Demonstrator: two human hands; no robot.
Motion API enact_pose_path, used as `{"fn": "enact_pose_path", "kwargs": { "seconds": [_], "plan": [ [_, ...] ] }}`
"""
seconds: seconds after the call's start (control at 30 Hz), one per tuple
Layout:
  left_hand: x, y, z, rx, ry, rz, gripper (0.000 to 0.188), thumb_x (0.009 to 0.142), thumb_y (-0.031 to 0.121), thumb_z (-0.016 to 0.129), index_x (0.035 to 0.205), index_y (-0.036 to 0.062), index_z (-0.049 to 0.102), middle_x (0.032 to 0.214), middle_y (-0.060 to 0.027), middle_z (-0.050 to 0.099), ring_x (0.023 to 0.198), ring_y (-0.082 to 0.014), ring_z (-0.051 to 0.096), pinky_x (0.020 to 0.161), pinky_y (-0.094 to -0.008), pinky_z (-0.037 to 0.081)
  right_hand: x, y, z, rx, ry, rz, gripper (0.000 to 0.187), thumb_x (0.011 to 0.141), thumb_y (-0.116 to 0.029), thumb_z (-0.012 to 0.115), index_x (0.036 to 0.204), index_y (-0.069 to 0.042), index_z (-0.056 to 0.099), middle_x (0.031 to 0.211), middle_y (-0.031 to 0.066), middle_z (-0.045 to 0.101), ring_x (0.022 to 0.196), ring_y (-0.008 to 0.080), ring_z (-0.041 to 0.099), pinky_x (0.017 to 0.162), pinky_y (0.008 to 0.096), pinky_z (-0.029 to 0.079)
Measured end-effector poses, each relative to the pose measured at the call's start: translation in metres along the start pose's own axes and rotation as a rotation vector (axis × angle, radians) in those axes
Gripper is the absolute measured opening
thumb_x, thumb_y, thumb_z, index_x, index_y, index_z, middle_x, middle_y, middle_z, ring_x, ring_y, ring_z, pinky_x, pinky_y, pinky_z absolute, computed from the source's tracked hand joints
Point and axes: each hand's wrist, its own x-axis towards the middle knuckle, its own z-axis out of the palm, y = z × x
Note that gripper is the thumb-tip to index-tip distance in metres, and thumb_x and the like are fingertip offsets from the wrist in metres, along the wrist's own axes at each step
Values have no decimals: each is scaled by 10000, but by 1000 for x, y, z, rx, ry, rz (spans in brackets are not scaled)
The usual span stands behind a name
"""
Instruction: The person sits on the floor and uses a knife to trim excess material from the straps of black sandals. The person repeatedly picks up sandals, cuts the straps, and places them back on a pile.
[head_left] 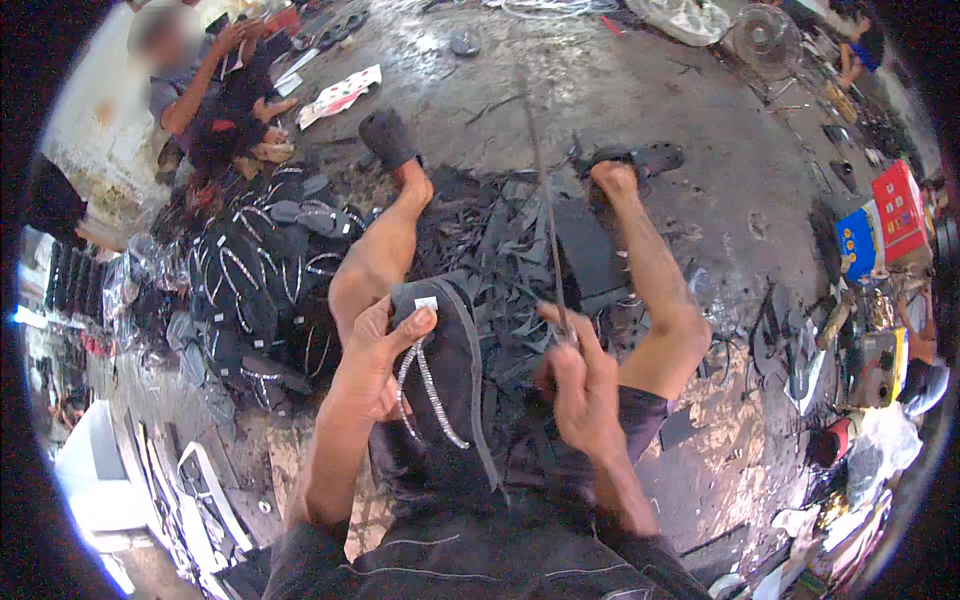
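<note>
My left hand (372,362) grips a black sandal sole (448,385) upright on my lap, thumb pressed near its top by a small white tag. Silver studded straps (425,388) run down the sole's face. My right hand (580,385) pinches a thin dark strip or thread (545,200) that stretches up and away toward the floor ahead. My bare legs (655,290) are spread out in front, feet beside dark slippers.
Black offcuts (500,235) litter the floor between my legs. A pile of finished black sandals with silver straps (265,285) lies at left. Another person (210,90) sits at the far left. Tools, boxes (885,220) and clutter crowd the right; a fan (765,35) stands at the back.
</note>
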Motion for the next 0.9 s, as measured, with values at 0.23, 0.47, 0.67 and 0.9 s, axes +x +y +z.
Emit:
{"fn": "enact_pose_path", "kwargs": {
  "seconds": [0.23, 0.47, 0.67, 0.9],
  "plan": [
    [-23, -17, -6, -142, -8, -174, 494, 952, 318, 789, 1279, -13, 624, 1136, -71, 717, 1041, -134, 683, 939, -293, 537, -157, 46, -19, -315, -285, 190, 289, 1064, -299, 516, 1070, -27, 614, 757, 237, 593, 655, 455, 600, 615, 448, 470],
    [-15, -18, 0, 109, -54, -216, 561, 929, 287, 803, 1336, -18, 568, 1248, -84, 662, 1158, -181, 622, 1025, -332, 483, -84, 60, -13, -428, -304, 128, 339, 1046, -411, 564, 1071, -73, 576, 752, 236, 620, 732, 497, 625, 621, 534, 472],
    [5, 5, 2, 210, -115, -245, 447, 958, 271, 792, 1247, -14, 605, 1114, -49, 693, 1040, -135, 631, 968, -309, 494, 28, 13, -15, -518, -546, 107, 384, 1062, -470, 515, 1126, -96, 576, 752, 243, 666, 765, 508, 659, 666, 607, 491],
    [10, 0, 6, 272, -168, -245, 457, 957, 233, 790, 1279, -22, 591, 1176, -64, 673, 1094, -136, 618, 993, -321, 494, 89, -15, -2, -478, -610, 24, 428, 1074, -457, 498, 1083, -49, 630, 742, 262, 635, 753, 481, 649, 693, 556, 498]
  ]
}}
